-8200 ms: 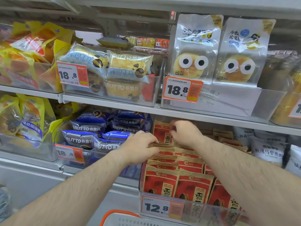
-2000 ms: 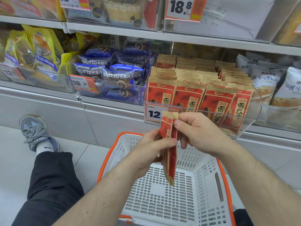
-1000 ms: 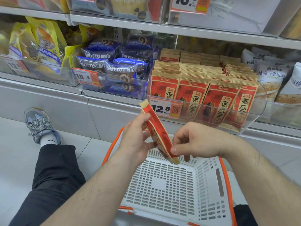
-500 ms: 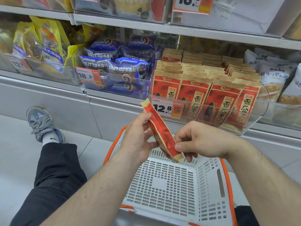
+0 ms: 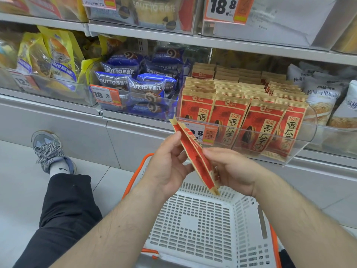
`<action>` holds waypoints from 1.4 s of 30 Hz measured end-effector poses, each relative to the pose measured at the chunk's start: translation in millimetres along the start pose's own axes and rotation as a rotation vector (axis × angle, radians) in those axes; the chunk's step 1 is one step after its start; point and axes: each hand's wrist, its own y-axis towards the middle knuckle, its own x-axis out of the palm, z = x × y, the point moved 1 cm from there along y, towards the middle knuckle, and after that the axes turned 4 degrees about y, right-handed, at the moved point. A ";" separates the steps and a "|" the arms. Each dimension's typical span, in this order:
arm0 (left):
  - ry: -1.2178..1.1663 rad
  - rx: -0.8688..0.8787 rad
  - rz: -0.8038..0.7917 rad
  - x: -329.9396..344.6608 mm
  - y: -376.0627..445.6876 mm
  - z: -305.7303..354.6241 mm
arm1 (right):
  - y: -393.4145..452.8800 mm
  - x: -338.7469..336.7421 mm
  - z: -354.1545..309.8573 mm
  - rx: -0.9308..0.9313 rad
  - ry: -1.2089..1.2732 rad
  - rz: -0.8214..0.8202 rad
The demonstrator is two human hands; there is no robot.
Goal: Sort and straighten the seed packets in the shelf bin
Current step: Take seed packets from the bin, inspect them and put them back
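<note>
Head view: above the basket point(image 5: 202, 225), both hands grasp the packets point(image 5: 195, 157) edge-on, left hand point(image 5: 170, 163) high, right hand point(image 5: 229, 169) low. Long axis tilts up-left. Beyond the basket, the bin point(image 5: 301, 144) lies nearer the right hand.

A shop: price tags point(image 5: 224, 8) on shelf bins point(image 5: 301, 136), a shopping basket point(image 5: 202, 225).

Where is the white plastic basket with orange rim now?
In the head view, the white plastic basket with orange rim sits bottom centre on the floor, below both hands and the shelf.
</note>
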 end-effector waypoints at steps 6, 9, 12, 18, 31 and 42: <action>0.115 -0.021 0.086 0.1 1.9 1.6 | 4.6 1.1 1.4 -0.121 -0.308 0.320; 0.199 -0.020 0.071 -1.2 1.2 3.5 | 3.1 -0.6 -3.4 -0.207 -0.354 0.384; 0.266 -0.042 -0.004 0.7 -2.1 3.6 | 0.9 -3.6 -10.8 -0.324 -0.303 0.434; 0.264 -0.064 -0.044 3.1 -3.1 2.2 | -0.3 -5.6 -12.9 -0.380 -0.114 0.423; 0.226 -0.086 -0.015 5.2 -4.8 3.5 | -1.3 -5.0 -13.9 -0.358 -0.049 0.393; 0.225 -0.110 0.014 -3.0 -7.5 10.1 | -9.5 -11.6 -16.0 -0.217 -0.366 0.225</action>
